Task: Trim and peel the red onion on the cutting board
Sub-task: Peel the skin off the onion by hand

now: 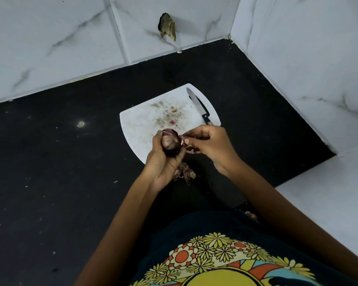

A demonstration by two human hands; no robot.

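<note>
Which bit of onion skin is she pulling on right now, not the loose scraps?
The strip of skin pinched in the right hand, joined to the red onion held by the left hand. The skin pile lies loose on the counter below.

Dim, even indoor light; a small glare spot on the black stone countertop (pixel 80 124); wide-angle bending at edges; slight softness throughout.

At frame centre, the left hand (pixel 163 159) curls in a grip; just beside it, the right hand (pixel 210 144) pinches with its fingertips, both bare forearms angling up from below.
</note>
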